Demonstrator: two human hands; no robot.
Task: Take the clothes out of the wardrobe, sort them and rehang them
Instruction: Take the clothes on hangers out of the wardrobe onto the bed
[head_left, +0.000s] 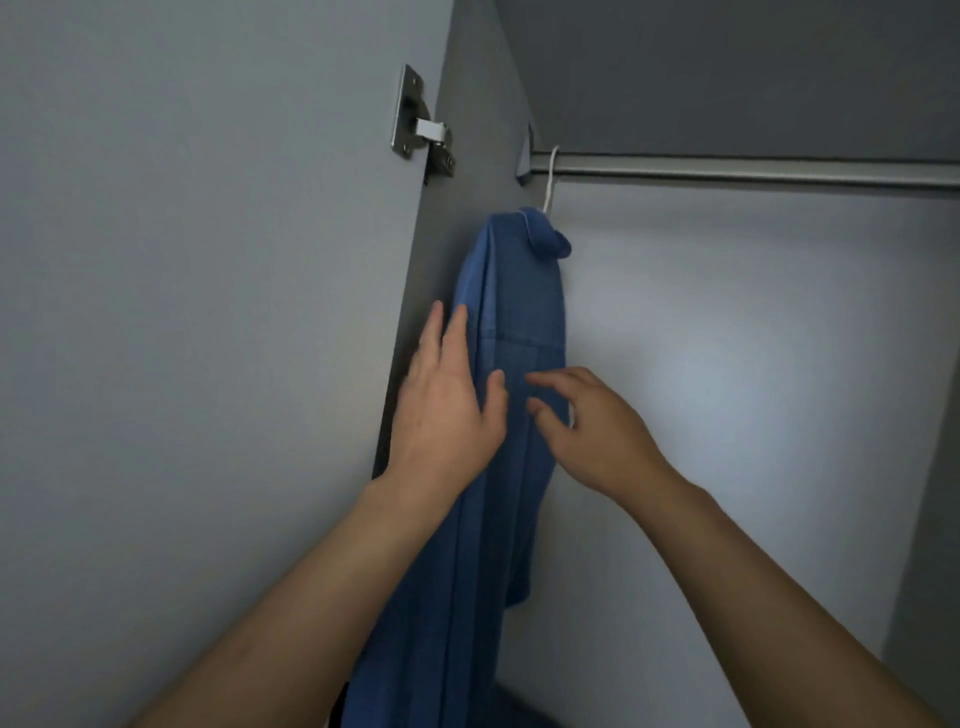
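Your way along the grey metal hanging rail (753, 171) is open: to the right of the single white hanger hook (551, 176) nothing hangs, and the pale back wall (753, 364) below it shows bare. On the left you are boxed in. The long blue denim garment (511, 322) hangs hard against the grey side panel (467, 156), with the open grey door (182, 312) and its steel hinge (421, 124) just beyond. Both your hands already fill the space in front of the cloth.
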